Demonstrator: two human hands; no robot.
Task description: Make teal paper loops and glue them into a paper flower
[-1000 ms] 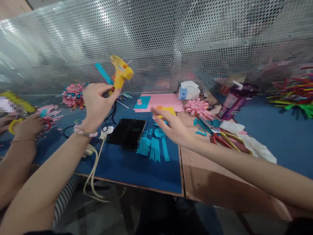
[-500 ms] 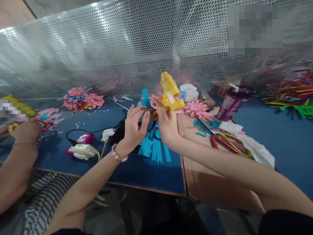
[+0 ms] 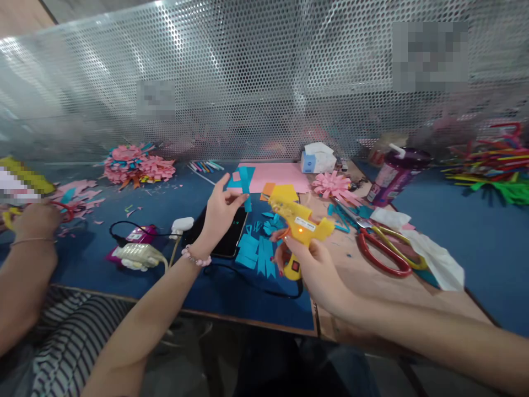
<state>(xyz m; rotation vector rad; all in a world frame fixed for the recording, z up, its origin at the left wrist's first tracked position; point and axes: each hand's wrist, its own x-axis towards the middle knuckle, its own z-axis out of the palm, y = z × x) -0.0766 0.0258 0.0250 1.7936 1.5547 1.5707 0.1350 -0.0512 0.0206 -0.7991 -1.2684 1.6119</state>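
My right hand [image 3: 303, 256] is wrapped round the handle of a yellow hot glue gun [image 3: 300, 220]. Its nozzle points up and left, and a small orange light glows on its side. My left hand [image 3: 225, 212] pinches a narrow blue paper strip [image 3: 245, 187] between thumb and finger, held upright. Below and between the hands lie cut blue paper pieces [image 3: 248, 251], some with notched ends. A dark phone [image 3: 227, 242] rests partly under my left hand. Behind it, pink paper sheets [image 3: 276, 176] lie flat on the table.
At left, a co-worker's hand [image 3: 39, 226] holds scissors beside pink scraps. A power strip [image 3: 140, 256] and a pink pom-pom [image 3: 132, 165] sit on the left side. To the right are a pink paper flower [image 3: 333, 184], red-handled scissors [image 3: 382, 256], a purple cup [image 3: 394, 179] and tissues [image 3: 318, 157].
The glue gun has swung down and right, away from the strip, its nozzle now tilted left. My left hand has moved slightly left, with the blue strip still pinched.
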